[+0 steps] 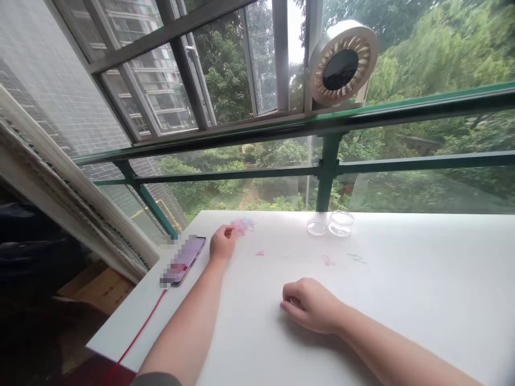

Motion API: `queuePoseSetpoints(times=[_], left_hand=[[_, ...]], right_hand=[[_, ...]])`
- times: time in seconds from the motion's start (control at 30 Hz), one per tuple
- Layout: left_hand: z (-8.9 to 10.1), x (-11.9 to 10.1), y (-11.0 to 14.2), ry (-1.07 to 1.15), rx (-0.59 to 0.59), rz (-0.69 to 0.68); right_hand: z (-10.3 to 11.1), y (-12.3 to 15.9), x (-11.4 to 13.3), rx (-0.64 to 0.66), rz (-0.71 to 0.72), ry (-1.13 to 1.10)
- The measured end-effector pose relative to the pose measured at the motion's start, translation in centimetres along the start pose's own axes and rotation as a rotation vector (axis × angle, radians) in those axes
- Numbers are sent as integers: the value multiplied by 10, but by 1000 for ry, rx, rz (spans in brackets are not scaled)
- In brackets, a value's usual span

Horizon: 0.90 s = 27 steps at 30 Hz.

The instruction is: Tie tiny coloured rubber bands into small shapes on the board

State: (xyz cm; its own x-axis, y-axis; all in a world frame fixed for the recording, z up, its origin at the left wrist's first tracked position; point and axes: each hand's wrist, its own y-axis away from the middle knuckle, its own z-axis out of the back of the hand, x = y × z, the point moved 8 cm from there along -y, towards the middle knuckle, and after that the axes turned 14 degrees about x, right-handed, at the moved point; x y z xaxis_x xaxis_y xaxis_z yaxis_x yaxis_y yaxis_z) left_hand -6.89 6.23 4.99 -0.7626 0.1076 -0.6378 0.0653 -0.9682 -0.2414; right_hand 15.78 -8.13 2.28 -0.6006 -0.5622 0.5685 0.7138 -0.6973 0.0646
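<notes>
My left hand point(222, 243) reaches far across the white table point(402, 279), its fingers pinched at the edge of a small pile of pastel rubber bands point(243, 225). Whether a band is between the fingertips is too small to tell. My right hand point(309, 304) rests on the table nearer to me, fingers curled under and closed; nothing shows in it. A few loose bands lie scattered: a pink one point(259, 252), another pink one point(327, 260) and a green one point(356, 258).
A small clear round container point(341, 222) and its lid point(316, 228) sit near the table's far edge. A phone point(183, 260) with a red cable point(137, 335) lies at the left edge. A round fan point(341, 61) hangs on the window rail point(402, 110).
</notes>
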Motion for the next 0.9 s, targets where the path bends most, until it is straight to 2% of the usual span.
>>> queuePoseSetpoints(times=[0.1, 0.2, 0.43, 0.57, 0.7, 0.9], left_hand=[[-3, -6, -5, -49, -6, 9], [-8, -20, -16, -118, 52, -7], [-35, -61, -52, -358, 432, -144], [-51, -69, -60, -514, 605, -184], [-57, -67, -62, -632, 652, -193], [-57, -64, -59, -714, 633, -230]], right_hand=[[5, -2, -1, 2, -2, -59], [7, -3, -1, 10, 13, -88], [9, -4, -2, 18, 45, -140], [11, -5, -1, 19, 41, -157], [12, -5, 0, 7, 55, -154], [13, -6, 0, -5, 68, -178]])
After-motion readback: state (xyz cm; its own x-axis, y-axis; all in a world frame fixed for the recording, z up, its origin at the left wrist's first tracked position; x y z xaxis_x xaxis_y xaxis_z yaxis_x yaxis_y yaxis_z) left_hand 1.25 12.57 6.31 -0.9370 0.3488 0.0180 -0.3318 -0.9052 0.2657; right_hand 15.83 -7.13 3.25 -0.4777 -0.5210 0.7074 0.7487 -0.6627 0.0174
